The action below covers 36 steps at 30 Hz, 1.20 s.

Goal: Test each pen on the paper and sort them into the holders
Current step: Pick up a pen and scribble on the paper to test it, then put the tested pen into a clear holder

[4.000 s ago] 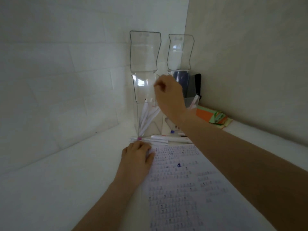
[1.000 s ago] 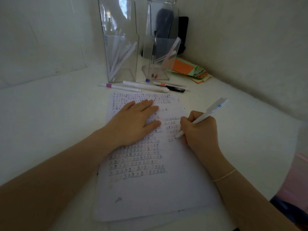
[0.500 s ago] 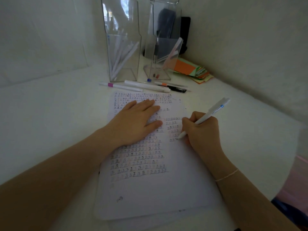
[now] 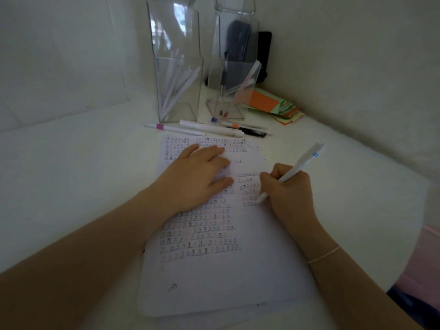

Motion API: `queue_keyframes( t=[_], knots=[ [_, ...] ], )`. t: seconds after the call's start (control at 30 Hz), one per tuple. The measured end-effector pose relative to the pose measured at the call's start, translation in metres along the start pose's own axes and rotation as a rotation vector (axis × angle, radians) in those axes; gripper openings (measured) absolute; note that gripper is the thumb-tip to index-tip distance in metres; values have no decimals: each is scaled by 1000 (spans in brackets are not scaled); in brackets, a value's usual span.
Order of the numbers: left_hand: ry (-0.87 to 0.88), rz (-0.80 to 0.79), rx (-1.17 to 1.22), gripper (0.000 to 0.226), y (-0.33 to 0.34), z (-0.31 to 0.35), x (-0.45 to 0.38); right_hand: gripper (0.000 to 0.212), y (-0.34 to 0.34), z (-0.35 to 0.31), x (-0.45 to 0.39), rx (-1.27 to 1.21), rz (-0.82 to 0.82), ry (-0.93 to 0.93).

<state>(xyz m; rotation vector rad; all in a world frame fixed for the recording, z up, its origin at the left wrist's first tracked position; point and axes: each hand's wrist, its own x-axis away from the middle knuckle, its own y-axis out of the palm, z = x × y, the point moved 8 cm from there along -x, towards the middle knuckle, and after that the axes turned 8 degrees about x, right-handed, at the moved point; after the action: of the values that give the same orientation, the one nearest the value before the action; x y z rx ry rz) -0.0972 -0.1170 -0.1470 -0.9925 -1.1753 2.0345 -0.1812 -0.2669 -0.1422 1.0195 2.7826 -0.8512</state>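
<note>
The left hand [image 4: 200, 177] lies spread flat on the paper [image 4: 214, 270]; the right hand [image 4: 289, 191] pinches a white pen [image 4: 301, 165], tip on the sheet. Farther, loose pens [image 4: 209, 128] (five or so) front two clear holders [image 4: 177, 67], coloured notes [image 4: 273, 106] right.

You have one view only, a wide-angle camera on your head, looking forward and steeply down at the white table [image 4: 71, 177]. It sits close: your forearms enter from the lower left and lower right corners, and the paper [image 4: 214, 277] fills the lower centre. The holders [image 4: 176, 67] stand at the top centre, cropped by the upper edge.
</note>
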Motion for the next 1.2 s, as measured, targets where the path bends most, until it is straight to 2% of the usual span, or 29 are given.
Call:
queue_keyframes(
  t=[0.1, 0.17, 0.27, 0.37, 0.47, 0.53, 0.63, 0.7, 0.87, 1.0, 1.1, 1.2],
  knots=[
    [117, 62, -51, 54, -14, 19, -3, 30, -2, 2, -2, -228, -41, 60],
    [109, 84, 87, 57, -19, 26, -4, 30, -1, 0, -2, -284, -70, 50],
    [115, 12, 246, 60, -10, 39, -8, 27, 4, -11, 0, -347, -124, 19],
    [73, -41, 313, 39, 3, 38, -10, 26, 8, -19, 2, -395, -201, 4],
    [51, -11, 406, 27, 6, 31, -10, 26, 11, -21, 3, -417, -240, 38],
    [24, -9, 435, 23, 6, 28, -10, 35, 9, -20, 0, -600, -246, 126],
    [6, 10, 430, 23, 5, 25, -10, 61, 10, -15, -1, -969, -330, 323],
    [0, 12, 420, 24, 5, 22, -10, 65, 11, -12, -1, -1039, -372, 361],
    [38, 38, 389, 25, 6, 20, -9, 48, 14, -7, -2, -1101, -468, 355],
    [42, 51, 365, 25, 5, 18, -9, 51, 14, -7, 1, -1120, -481, 391],
    [-16, 98, 386, 23, -7, 14, -11, 45, 10, -13, -5, -979, -326, 390],
    [-108, 223, 316, 46, -31, -4, -12, 24, -9, -58, -32, -559, -126, 120]
  ],
)
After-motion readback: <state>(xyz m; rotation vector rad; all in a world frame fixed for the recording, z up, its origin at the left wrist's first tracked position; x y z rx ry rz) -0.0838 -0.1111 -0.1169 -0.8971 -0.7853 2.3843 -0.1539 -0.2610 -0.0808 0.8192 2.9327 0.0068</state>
